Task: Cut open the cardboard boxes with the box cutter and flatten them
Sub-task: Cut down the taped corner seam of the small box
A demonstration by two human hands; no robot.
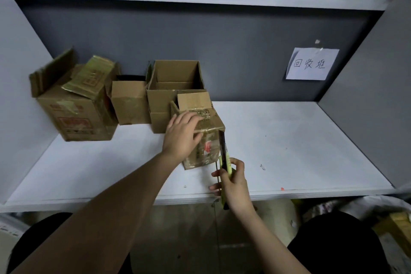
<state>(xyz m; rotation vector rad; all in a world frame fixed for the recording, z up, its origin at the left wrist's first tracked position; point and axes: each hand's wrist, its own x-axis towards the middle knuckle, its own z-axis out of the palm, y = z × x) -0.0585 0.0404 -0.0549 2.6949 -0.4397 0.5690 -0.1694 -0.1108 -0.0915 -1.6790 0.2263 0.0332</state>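
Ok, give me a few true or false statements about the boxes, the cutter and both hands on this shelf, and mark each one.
1. The right hand grips a yellow box cutter. True.
2. The blade is at the right front corner of the small taped box. True.
3. The left hand rests on the white shelf. False: it presses on that box's top.
4. The paper sign lies on the shelf. False: it is taped to the back wall.
5. The plain open box stands behind the taped one. True.

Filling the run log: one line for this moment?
left hand steadies box | right hand holds cutter | blade at box's right edge
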